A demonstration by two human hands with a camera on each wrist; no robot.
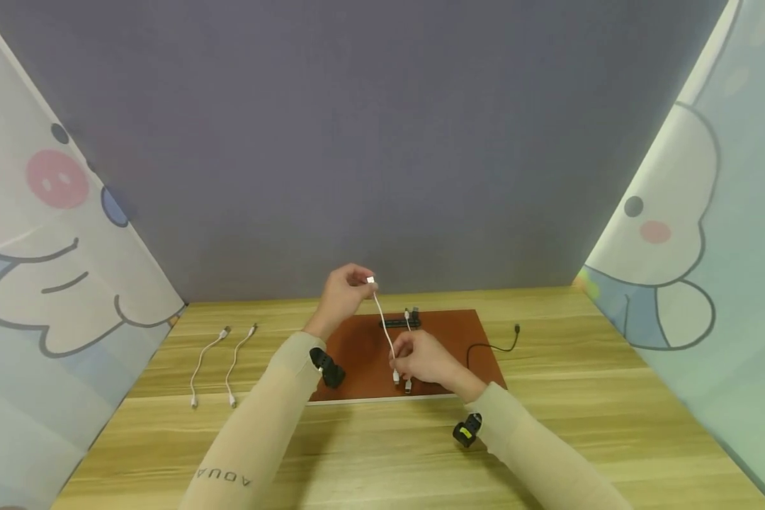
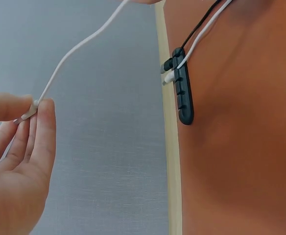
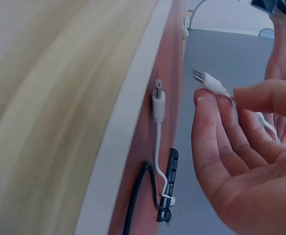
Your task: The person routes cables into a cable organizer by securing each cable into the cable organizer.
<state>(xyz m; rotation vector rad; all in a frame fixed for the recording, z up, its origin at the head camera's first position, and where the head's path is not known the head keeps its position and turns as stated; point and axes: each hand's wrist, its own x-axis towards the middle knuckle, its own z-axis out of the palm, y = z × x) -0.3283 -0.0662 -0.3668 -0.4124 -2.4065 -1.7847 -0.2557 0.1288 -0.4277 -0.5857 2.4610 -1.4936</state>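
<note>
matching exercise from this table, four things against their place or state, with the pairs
1. raised white cable
2. black cable
3. cable holder
4. mat

A. slotted, near the mat's far edge
B. reddish-brown, lying on the table
C. off the table, held near both ends
D. one tip on the table right of the mat

Pairs: 1-C, 2-D, 3-A, 4-B

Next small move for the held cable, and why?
Probably lower the held white cable into the open slot beside the seated white cable. The left hand and right hand pinch it near its ends, and the black clip strip holds only two cables.
</note>
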